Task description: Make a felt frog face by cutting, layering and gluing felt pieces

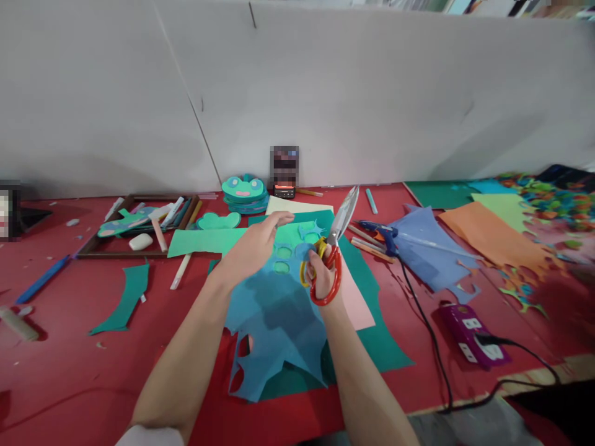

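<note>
My right hand [323, 272] is closed through the red and yellow handles of a pair of scissors [341, 220], whose blades point up and away, almost closed. My left hand [255, 244] hovers over the sheets with its fingers stretched out toward a light green felt sheet [204, 240] that has round holes cut in it. Below both hands lies a blue felt sheet [274, 322] with cut-outs along its near edge. It rests on a dark green sheet [381, 347] and a pink sheet [357, 310].
A blue glue gun [379, 232] lies to the right, its black cord running to a purple power strip [471, 331]. Blue, orange and green felt sheets and scraps fill the far right. A brown tray [139, 248] with pens and felt shapes, frog faces [244, 189] and a green scrap [125, 297] sit left.
</note>
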The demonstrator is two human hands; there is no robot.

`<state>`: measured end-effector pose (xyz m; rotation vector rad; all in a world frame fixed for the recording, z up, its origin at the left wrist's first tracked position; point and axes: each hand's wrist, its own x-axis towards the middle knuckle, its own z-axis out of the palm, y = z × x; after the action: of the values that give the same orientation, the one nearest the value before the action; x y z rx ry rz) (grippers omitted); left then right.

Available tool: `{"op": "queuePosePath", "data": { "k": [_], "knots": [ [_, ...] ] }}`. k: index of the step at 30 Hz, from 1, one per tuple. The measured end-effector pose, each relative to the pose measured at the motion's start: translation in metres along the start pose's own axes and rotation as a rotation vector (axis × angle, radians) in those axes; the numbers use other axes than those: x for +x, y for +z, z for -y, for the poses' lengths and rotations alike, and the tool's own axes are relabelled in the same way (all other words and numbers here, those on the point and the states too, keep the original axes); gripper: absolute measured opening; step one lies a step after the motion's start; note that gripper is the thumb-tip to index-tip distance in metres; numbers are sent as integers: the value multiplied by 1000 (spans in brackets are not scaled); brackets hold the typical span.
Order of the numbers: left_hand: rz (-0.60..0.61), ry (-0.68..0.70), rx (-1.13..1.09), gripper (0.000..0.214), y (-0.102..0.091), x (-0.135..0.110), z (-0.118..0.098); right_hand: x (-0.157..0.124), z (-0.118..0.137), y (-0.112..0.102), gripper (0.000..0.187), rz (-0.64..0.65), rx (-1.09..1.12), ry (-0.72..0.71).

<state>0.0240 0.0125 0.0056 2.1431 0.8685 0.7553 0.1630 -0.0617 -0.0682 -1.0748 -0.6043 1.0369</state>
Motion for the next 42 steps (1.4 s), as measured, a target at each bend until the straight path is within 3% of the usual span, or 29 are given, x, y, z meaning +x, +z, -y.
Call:
{"op": "queuePosePath", "data": {
  "k": [7, 11, 17, 23, 27, 35, 42],
  "knots": [
    [147, -120, -52, 30, 8, 0, -6, 1, -5, -1, 27, 3, -87, -41],
    [188, -110, -52, 18, 9, 1, -5, 1, -5, -1, 29, 28, -65, -56],
    [23, -170, -166, 11, 11, 5, -6, -1, -2, 3, 30, 59, -65, -11],
    [-242, -179, -271, 16, 9, 8, 1, -2, 2, 6, 23, 58, -3, 7],
    [-298, -154, -280, 21, 8, 8, 2, -1, 2, 5, 23, 58, 1, -2],
    [-244, -158, -305, 20, 9, 7, -1, 1, 3, 4, 24, -34, 16, 15],
    [61, -146, -155, 13, 8, 4, -3, 1, 5, 4, 30, -11, 44, 6]
  ]
}}
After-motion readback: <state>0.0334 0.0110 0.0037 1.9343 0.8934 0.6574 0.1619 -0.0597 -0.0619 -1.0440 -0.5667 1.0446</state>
